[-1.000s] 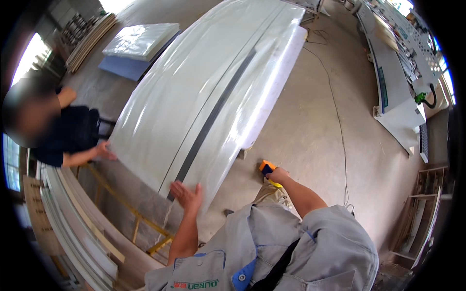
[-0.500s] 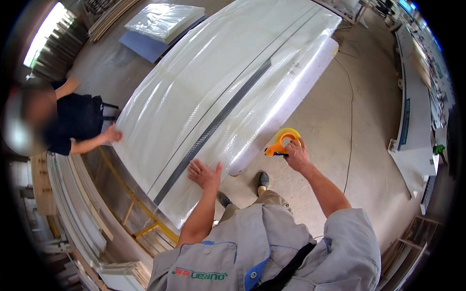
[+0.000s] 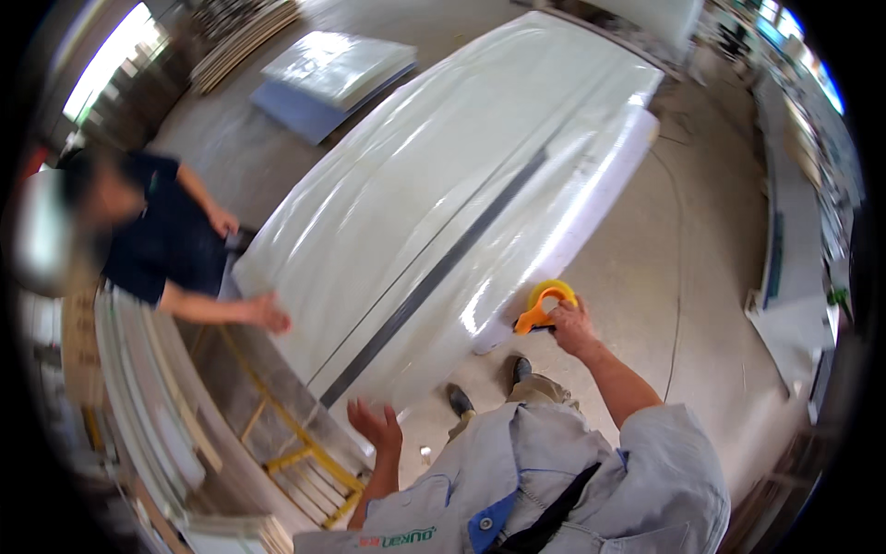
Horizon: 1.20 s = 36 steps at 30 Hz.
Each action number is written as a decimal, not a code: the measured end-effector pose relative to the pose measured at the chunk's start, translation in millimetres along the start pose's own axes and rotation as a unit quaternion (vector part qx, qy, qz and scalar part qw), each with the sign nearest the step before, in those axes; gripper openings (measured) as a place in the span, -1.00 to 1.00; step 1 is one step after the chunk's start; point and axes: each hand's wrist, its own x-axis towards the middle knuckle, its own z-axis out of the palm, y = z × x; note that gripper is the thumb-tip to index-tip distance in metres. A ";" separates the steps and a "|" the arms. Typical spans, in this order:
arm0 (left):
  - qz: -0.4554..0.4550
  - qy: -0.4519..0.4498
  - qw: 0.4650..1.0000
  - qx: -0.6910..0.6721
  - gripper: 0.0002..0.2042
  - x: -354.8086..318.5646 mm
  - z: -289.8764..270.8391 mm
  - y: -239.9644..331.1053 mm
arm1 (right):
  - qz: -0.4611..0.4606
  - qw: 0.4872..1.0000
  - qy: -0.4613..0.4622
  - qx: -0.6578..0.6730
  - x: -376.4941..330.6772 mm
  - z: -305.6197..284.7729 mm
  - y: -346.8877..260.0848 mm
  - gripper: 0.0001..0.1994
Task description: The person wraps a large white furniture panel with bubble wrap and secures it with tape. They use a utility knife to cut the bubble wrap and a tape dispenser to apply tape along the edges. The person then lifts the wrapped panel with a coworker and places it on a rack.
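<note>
A long, flat piece wrapped in clear plastic film (image 3: 415,212) stretches away from me, with a dark strip (image 3: 443,272) running along its length. My right hand (image 3: 574,325) is closed round an orange tape dispenser (image 3: 533,319) carrying a yellowish roll, just off the right edge of the wrapped piece. At its near left corner my left hand (image 3: 377,427) is open, fingers spread and nothing held. Whether those fingers touch the film I cannot tell.
A co-worker in dark clothes (image 3: 171,231) stands at the left, one hand (image 3: 268,312) over the film's left edge. Below are a yellow metal frame (image 3: 318,457) and leaning boards (image 3: 152,397). A smaller wrapped stack (image 3: 337,74) lies behind; a cable (image 3: 678,277) crosses the floor.
My left hand has lifted off the film and drawn back toward me. The co-worker's near hand has moved inward over the film. My right hand still holds the tape dispenser, slightly lower in view.
</note>
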 end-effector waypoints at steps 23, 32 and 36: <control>0.335 -0.162 0.884 -0.283 -0.66 227.9 303.1 694.4 | 0.505 0.710 0.210 0.444 -163.0 -163.6 392.4 -0.53; 0.179 -0.254 0.779 -0.544 -0.75 306.0 518.1 1075.5 | 0.578 0.687 0.195 0.395 -81.9 -199.1 694.9 -0.60; 0.137 -0.378 0.791 -0.462 -0.76 298.3 610.2 1172.8 | 0.580 0.674 0.263 0.374 -50.8 -241.9 825.5 -0.62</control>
